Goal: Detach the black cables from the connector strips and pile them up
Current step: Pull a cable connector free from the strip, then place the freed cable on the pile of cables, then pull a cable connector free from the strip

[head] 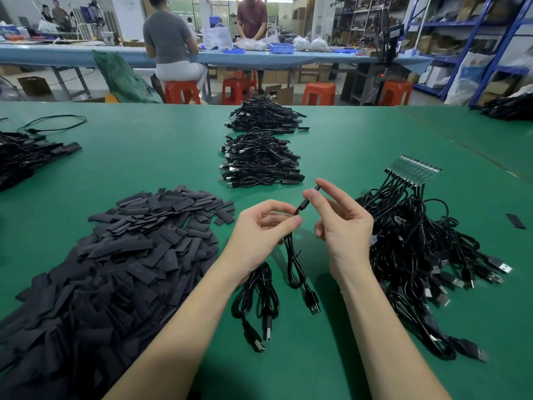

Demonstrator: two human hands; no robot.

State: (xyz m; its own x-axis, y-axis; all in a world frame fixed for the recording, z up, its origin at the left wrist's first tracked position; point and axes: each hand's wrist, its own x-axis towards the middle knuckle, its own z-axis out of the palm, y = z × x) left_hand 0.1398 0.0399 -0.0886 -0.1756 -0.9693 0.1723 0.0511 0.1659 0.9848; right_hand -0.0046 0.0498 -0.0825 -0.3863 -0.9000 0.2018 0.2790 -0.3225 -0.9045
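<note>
Item: loose black cable (294, 255), small plug end pinched between left hand (259, 229) and right hand (340, 223), apparently for sorting; connector strip (412, 171) waits at two o'clock, finished piles (259, 161) at twelve.

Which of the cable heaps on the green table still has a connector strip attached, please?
The tangled heap at the right, beside the right hand: a clear connector strip sits at its far end; the others show none.

The heap of black sleeves (115, 269) at 8 o'clock runs off the left and bottom edges. Another cable pile (510, 106) at 2 o'clock is cut by the right edge. Plug markings are too small to read.
</note>
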